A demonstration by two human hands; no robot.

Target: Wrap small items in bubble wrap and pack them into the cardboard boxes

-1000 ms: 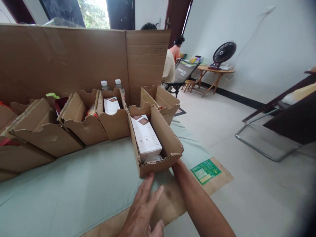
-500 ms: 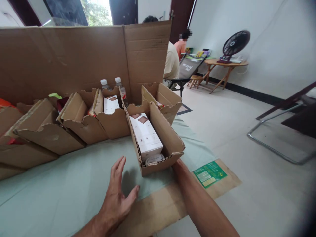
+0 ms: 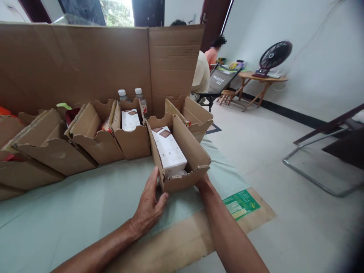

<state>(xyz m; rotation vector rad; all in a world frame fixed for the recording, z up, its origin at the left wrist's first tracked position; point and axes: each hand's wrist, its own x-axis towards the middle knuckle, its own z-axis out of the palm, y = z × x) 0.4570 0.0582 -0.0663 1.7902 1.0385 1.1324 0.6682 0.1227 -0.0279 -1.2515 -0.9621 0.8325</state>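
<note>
An open cardboard box (image 3: 196,151) stands out at a slant from the front of the row, its near end toward me. Inside lies a white carton (image 3: 169,149) with brown pictures on it, and a clear plastic item (image 3: 176,174) sits by the near wall. My left hand (image 3: 149,201) is at the box's near left corner, fingers stretched, thumb apart, fingertips at its side wall. My right hand (image 3: 202,181) supports the box from beneath its near right side; its fingers are hidden behind the cardboard.
Several cardboard boxes (image 3: 96,146) line the table to the left, one holding another white carton (image 3: 130,120). Two bottles (image 3: 141,100) stand behind, before a tall cardboard screen (image 3: 99,64). Green cloth (image 3: 113,189) covers the table. Beyond are seated people, a chair (image 3: 220,81) and a fan (image 3: 274,57).
My left hand has moved up and right to the box's near left corner. The near end of the box has shifted slightly up in view, with my right hand still under it.
</note>
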